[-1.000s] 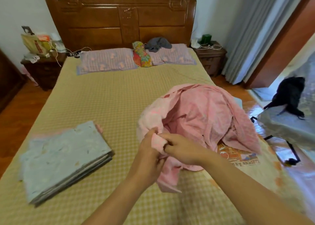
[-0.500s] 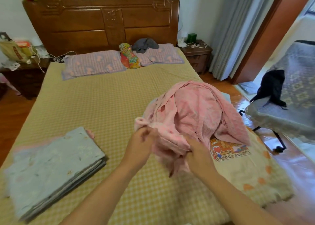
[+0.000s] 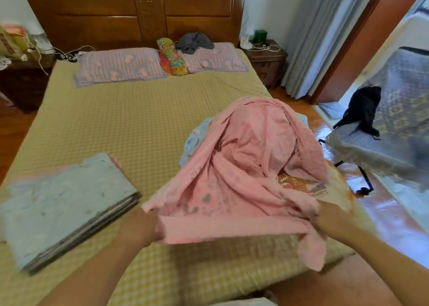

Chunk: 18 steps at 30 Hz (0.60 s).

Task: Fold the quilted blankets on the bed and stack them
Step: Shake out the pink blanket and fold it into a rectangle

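A crumpled pink quilted blanket [image 3: 250, 166] is heaped on the right half of the bed [image 3: 130, 124]. Its near edge is stretched taut between my hands, lifted a little off the bedspread. My left hand [image 3: 139, 228] grips that edge at its left end. My right hand [image 3: 329, 217] grips it at the right end, and a pink corner hangs below that hand. A folded pale blue blanket [image 3: 62, 203] lies flat on the left part of the bed. A light blue blanket [image 3: 197, 141] peeks out from under the pink heap.
A cream blanket with a printed picture [image 3: 301, 186] lies under the pink heap at the bed's right edge. Pillows [image 3: 120, 66], a colourful bolster and a grey cloth sit by the headboard. Nightstands flank the bed. A covered chair with a black bag [image 3: 364, 110] stands right.
My hands were close together on a bunched bit of the pink blanket. They have moved apart, left and right, pulling its near edge straight and wide.
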Tool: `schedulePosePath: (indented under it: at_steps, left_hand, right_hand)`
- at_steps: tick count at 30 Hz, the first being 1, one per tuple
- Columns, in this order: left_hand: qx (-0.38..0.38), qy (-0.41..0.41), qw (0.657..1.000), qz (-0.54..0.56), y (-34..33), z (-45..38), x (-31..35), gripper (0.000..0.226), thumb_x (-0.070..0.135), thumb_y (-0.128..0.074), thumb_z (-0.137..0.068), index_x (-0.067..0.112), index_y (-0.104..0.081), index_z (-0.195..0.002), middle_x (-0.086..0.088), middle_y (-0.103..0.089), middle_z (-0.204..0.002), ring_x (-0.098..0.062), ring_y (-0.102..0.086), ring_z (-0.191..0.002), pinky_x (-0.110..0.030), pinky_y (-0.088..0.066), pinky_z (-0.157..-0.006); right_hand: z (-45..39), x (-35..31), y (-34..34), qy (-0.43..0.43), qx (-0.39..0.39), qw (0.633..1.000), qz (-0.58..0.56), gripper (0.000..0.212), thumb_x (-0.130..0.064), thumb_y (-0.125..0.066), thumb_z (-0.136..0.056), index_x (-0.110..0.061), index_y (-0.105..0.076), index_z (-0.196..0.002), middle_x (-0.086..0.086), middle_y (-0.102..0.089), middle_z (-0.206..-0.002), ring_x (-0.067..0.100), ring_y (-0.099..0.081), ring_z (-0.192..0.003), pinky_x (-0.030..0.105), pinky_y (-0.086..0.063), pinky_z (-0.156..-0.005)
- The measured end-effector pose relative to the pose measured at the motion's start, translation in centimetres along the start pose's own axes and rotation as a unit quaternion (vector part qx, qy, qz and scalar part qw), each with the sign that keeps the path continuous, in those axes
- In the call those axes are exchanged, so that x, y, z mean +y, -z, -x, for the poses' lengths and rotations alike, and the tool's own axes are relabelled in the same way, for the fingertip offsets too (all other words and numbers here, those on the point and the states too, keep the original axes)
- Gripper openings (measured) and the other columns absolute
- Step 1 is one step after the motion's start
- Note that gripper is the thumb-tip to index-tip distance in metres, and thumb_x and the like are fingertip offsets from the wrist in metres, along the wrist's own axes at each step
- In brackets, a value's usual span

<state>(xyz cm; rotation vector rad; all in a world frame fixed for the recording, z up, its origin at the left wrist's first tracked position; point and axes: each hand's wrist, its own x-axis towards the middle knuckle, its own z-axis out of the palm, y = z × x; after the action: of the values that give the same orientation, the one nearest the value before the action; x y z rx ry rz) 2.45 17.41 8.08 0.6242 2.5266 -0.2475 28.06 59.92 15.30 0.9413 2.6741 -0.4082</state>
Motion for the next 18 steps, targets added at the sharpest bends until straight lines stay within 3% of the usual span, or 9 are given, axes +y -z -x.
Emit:
schedulePosePath:
  at_steps: [2,5,8,10,11,13,15,16,18]
  left_hand:
    - [-0.018,0.007,1.000,-0.010,-1.8,1.4,-0.1,0.078,0.061,-0.057,-0.076,0.041,-0.037,-0.148,-0.002,-0.055,-0.140,-0.024,-0.063,-0.115,-0.033,-0.053,-0.092]
    - [-0.026,0.010,1.000,0.003,-3.5,3.3,-0.1,0.077,0.055,-0.062,-0.077,0.045,-0.032,-0.148,-0.001,-0.053,-0.137,-0.020,-0.061,-0.116,-0.031,-0.053,-0.089]
    - [0.056,0.021,0.998,-0.028,-5.0,4.7,0.6,0.064,0.041,-0.058,-0.089,0.044,-0.035,-0.149,0.001,-0.057,-0.131,-0.019,-0.064,-0.111,-0.033,-0.054,-0.086]
    - [0.107,0.055,0.992,-0.029,-5.4,5.6,2.0,0.053,0.041,-0.066,-0.084,0.032,-0.056,-0.136,-0.006,-0.062,-0.116,-0.029,-0.065,-0.102,-0.043,-0.056,-0.079]
    - [0.128,0.066,0.989,-0.038,-5.1,6.1,2.9,0.048,0.039,-0.077,-0.076,0.023,-0.069,-0.121,-0.012,-0.062,-0.112,-0.037,-0.062,-0.102,-0.049,-0.055,-0.078]
    - [0.206,0.037,0.975,-0.075,-3.9,7.1,5.1,0.030,0.032,-0.084,-0.068,0.011,-0.079,-0.089,-0.025,-0.061,-0.122,-0.049,-0.054,-0.115,-0.058,-0.043,-0.090]
    - [0.244,-0.051,0.962,-0.107,-2.6,7.7,7.4,0.026,0.032,-0.067,-0.073,0.009,-0.078,-0.078,-0.023,-0.064,-0.126,-0.049,-0.055,-0.121,-0.056,-0.034,-0.103]
    - [0.232,-0.075,0.966,-0.091,-1.7,8.0,8.5,0.032,0.036,-0.057,-0.076,0.011,-0.077,-0.080,-0.019,-0.068,-0.117,-0.044,-0.061,-0.115,-0.050,-0.038,-0.102]
    - [0.226,-0.047,0.973,0.015,0.3,9.3,11.1,0.038,0.051,-0.054,-0.084,0.017,-0.072,-0.086,-0.008,-0.071,-0.096,-0.035,-0.070,-0.095,-0.040,-0.051,-0.081]
  right_hand:
    - [1.1,1.1,-1.0,-0.084,-0.012,0.992,-0.095,0.019,-0.033,-0.063,-0.092,-0.018,-0.057,-0.083,0.002,-0.062,-0.087,0.027,-0.061,-0.084,0.033,-0.042,-0.068]
    - [1.8,2.6,-1.2,-0.153,0.035,0.968,-0.197,0.046,-0.054,-0.065,-0.089,-0.008,-0.064,-0.084,0.013,-0.068,-0.086,0.028,-0.062,-0.078,0.038,-0.047,-0.073]
    - [2.2,4.4,0.0,-0.170,0.115,0.914,-0.350,0.025,-0.030,-0.069,-0.092,-0.007,-0.062,-0.093,0.019,-0.067,-0.094,0.031,-0.059,-0.082,0.040,-0.047,-0.075]
    - [2.9,6.0,1.1,-0.136,0.136,0.898,-0.395,0.006,-0.014,-0.068,-0.088,-0.011,-0.064,-0.091,0.013,-0.066,-0.086,0.030,-0.058,-0.076,0.039,-0.046,-0.069]
    - [3.1,7.1,1.4,-0.120,0.143,0.895,-0.405,0.008,-0.008,-0.067,-0.085,-0.015,-0.064,-0.089,0.013,-0.066,-0.082,0.030,-0.058,-0.073,0.038,-0.045,-0.067]
    - [3.7,9.2,1.7,-0.092,0.143,0.887,-0.430,0.023,0.004,-0.065,-0.081,-0.017,-0.063,-0.090,0.012,-0.067,-0.085,0.032,-0.061,-0.077,0.040,-0.047,-0.067]
    - [4.2,11.2,1.7,-0.014,0.130,0.904,-0.407,0.041,0.011,-0.060,-0.077,-0.023,-0.065,-0.100,0.004,-0.070,-0.091,0.026,-0.064,-0.084,0.042,-0.051,-0.070]
    - [4.5,12.2,1.5,0.031,0.123,0.920,-0.371,0.049,0.011,-0.059,-0.075,-0.026,-0.066,-0.107,-0.001,-0.071,-0.096,0.021,-0.065,-0.087,0.042,-0.052,-0.072]
    - [4.8,14.7,1.8,0.076,0.126,0.937,-0.317,0.054,0.010,-0.059,-0.078,-0.028,-0.064,-0.115,-0.008,-0.068,-0.105,0.013,-0.063,-0.095,0.036,-0.051,-0.079]
